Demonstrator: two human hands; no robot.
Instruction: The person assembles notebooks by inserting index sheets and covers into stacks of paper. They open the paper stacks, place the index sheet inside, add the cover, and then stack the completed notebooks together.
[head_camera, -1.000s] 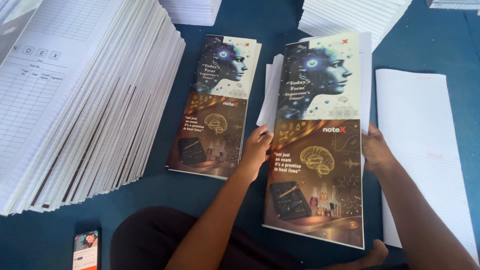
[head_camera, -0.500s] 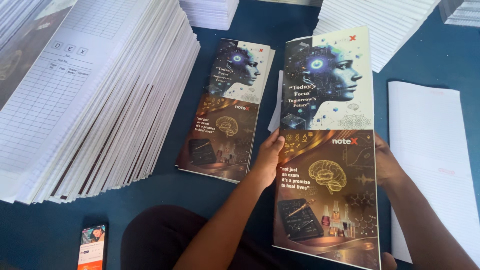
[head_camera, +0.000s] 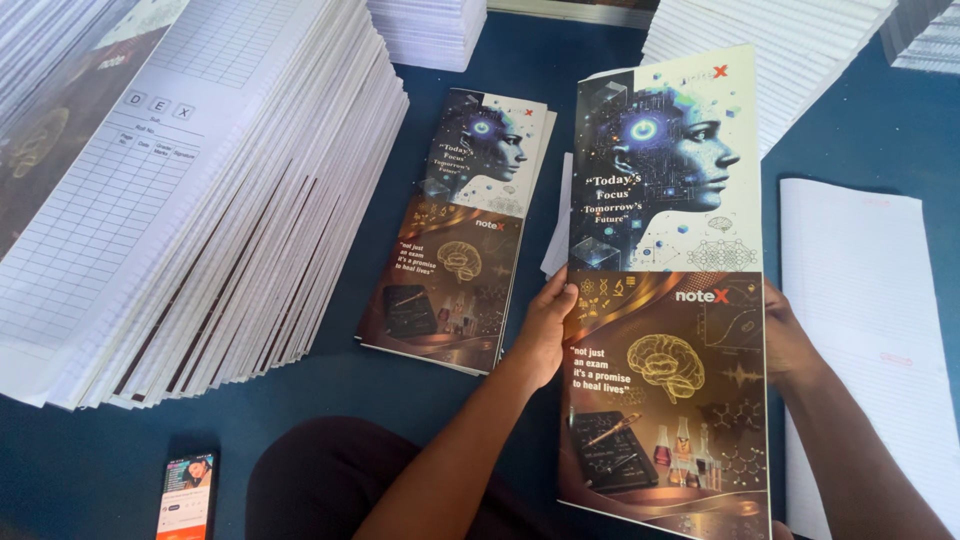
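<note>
You are gripping the printed cover sheet (head_camera: 665, 290) by both edges, left hand (head_camera: 545, 330) and right hand (head_camera: 790, 340) pinching it, lifted over the blue table (head_camera: 860, 130). One finished stack of covers (head_camera: 450, 230) is lying beside it; a tall pile of ruled pages (head_camera: 190, 200) is waiting.

left hand (head_camera: 543, 335) gripping, right hand (head_camera: 790, 340) gripping, arms fwd

A dark blue surface (head_camera: 470, 400) spreads underneath everything, lit by soft, even daylight. Left of it a tall slanting stack of ruled sheets (head_camera: 200, 200) leans; more white stacks (head_camera: 780, 40) line its far edge.
</note>
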